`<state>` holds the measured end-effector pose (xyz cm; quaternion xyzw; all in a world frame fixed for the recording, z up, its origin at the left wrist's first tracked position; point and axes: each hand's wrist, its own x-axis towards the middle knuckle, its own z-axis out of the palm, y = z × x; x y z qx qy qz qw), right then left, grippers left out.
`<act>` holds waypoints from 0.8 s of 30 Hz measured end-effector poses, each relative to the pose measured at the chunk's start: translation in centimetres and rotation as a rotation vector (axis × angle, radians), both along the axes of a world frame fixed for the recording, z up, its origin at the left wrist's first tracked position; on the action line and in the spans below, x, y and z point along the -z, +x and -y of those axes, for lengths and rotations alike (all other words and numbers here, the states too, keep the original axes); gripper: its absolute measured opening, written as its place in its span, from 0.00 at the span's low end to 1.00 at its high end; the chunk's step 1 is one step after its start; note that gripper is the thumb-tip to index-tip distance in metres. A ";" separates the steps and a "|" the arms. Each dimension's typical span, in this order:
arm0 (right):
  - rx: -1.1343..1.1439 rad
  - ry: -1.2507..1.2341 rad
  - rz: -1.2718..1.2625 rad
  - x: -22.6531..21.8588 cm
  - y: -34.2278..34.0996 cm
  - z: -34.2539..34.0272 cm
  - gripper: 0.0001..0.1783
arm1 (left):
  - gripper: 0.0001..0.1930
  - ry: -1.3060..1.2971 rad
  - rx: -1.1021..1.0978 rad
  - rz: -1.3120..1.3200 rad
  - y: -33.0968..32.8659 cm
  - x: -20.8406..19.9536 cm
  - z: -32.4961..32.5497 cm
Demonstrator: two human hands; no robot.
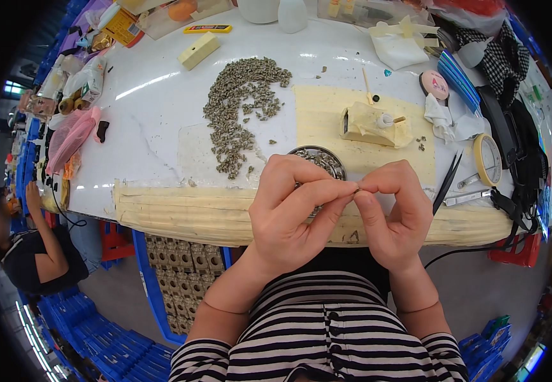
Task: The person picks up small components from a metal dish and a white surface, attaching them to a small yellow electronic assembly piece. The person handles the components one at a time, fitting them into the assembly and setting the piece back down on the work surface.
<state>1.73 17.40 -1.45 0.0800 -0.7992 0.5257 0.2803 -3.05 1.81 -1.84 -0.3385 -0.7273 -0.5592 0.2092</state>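
Note:
My left hand (292,213) and my right hand (398,213) meet over the padded front edge of the table. Thumb and forefinger are pinched together on each, the tips touching around a tiny dark piece too small to make out. Just behind my left fingers is a round tin (341,163) of small metal parts, partly hidden by that hand. Farther back and left, a big heap of small metal parts (230,121) spreads over the white tabletop. To the right stands a small block wrapped in cream tape (374,127), with a little stick and a white nozzle-like piece on top.
Black tweezers (446,184), a tape roll (487,159) and a metal clipper-like tool (467,197) lie at right. A yellowish block (199,51) sits far left. Below the table, a blue crate (143,267) holds metal blocks. A person (40,245) sits at left.

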 end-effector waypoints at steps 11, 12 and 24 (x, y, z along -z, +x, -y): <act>0.038 0.065 -0.096 -0.2 -0.2 0.3 0.09 | 0.12 -0.008 -0.047 0.053 0.2 0.0 -0.2; 0.036 0.040 -0.081 -0.1 -0.2 0.3 0.08 | 0.12 -0.012 -0.040 0.040 0.2 0.0 -0.1; -0.057 -0.103 0.087 0.2 0.0 -0.1 0.03 | 0.13 -0.052 -0.017 -0.092 0.1 0.2 -0.3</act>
